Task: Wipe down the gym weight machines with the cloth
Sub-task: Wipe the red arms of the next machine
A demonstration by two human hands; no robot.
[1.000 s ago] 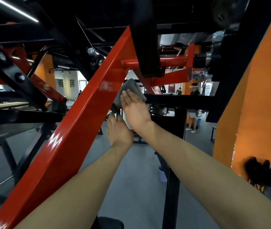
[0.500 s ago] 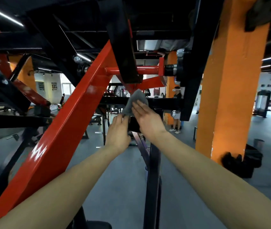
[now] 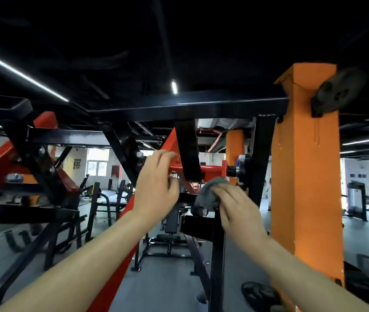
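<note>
Right hand (image 3: 235,206) pinches crumpled grey cloth (image 3: 210,194) | left hand (image 3: 156,183) curls round glossy red bar (image 3: 210,169)

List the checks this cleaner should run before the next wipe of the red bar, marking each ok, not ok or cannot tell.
1. Right hand holds cloth: ok.
2. Cloth touching red bar: cannot tell; it is just beneath.
3. Left hand steadying the bar: cannot tell, blurred.
4. Bar right of the black upright unobstructed: ok.
5. Bar clean: cannot tell.
</note>
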